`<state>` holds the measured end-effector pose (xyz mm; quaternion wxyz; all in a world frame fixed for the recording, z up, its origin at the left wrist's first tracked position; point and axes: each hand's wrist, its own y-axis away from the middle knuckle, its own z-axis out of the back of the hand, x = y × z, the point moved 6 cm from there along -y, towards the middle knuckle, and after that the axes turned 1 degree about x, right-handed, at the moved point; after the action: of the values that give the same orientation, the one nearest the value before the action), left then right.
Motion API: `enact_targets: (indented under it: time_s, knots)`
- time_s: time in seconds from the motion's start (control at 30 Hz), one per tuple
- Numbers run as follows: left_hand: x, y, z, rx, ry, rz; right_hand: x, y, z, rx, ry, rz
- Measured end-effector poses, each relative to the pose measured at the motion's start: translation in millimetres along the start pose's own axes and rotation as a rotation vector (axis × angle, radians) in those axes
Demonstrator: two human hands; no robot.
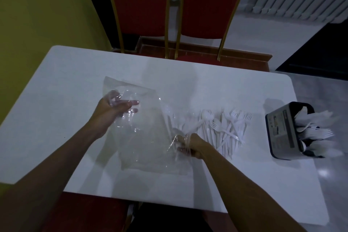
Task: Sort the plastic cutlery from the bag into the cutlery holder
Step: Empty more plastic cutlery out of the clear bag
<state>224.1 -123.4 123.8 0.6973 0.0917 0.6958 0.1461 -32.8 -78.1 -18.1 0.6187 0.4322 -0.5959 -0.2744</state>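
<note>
A clear plastic bag point(145, 137) lies crumpled on the white table point(62, 84), held at both ends. My left hand point(114, 107) grips its far left part, the fingers showing through the film. My right hand point(190, 145) pinches its near right edge. Right of the bag, a pile of white plastic forks and spoons point(224, 128) is spread on the table. At the table's right edge stands a dark cutlery holder point(282, 130) with white cutlery sticking out of it to the right.
Two red chairs with gold frames point(173, 15) stand behind the table's far edge. A yellow-green wall is at the left. A radiator is at the back right. The floor drops away past the table's right edge.
</note>
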Motion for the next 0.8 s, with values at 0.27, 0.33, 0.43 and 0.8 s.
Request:
enact_targets:
  time_s: [0.27,0.33,0.43,0.8]
  knots:
    - [23.2,-3.6,74.8,-0.188,-0.079,0.068,-2.5,8.6,35.5,-0.244,0.057,0.019]
    - [27.9,-4.4,86.8,-0.211,-0.084,0.08,-6.1,9.3,49.0,-0.343,0.008,0.043]
    - [34.1,-5.4,98.1,-0.221,-0.112,0.106,-9.3,10.5,62.5,-0.467,-0.027,0.081]
    - [56.5,-9.0,129.3,-0.375,-0.249,0.113,39.2,26.1,49.3,-0.77,0.852,0.211]
